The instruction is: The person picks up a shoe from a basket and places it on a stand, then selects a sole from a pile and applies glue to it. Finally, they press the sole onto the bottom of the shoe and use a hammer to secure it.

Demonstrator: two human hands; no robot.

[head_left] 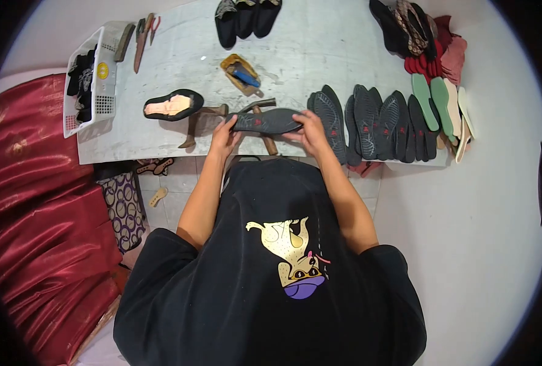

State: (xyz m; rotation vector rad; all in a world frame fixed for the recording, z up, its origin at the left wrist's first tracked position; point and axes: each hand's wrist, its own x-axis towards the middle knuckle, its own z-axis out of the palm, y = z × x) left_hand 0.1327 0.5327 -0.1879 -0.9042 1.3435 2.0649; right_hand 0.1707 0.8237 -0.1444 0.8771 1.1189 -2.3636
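Observation:
A dark grey shoe sole (pixel 266 122) is held level between my two hands, over the front edge of the table. My left hand (pixel 224 135) grips its left end, and my right hand (pixel 310 131) grips its right end with the thumb on top. Under the sole lies a hammer (pixel 269 144), its wooden handle partly hidden. To the left stands a metal shoe last stand (pixel 194 125). A black shoe upper (pixel 173 105) with a light insole-coloured underside rests beside that stand. Rows of similar dark soles (pixel 374 122) lie right of my right hand.
A yellow container (pixel 240 74) with a blue item sits behind the sole. Black shoes (pixel 246 19) stand at the back. A white basket (pixel 104 73) and hand tools (pixel 141 43) are at left. Green insoles (pixel 426 100) and red material (pixel 451 55) lie at right.

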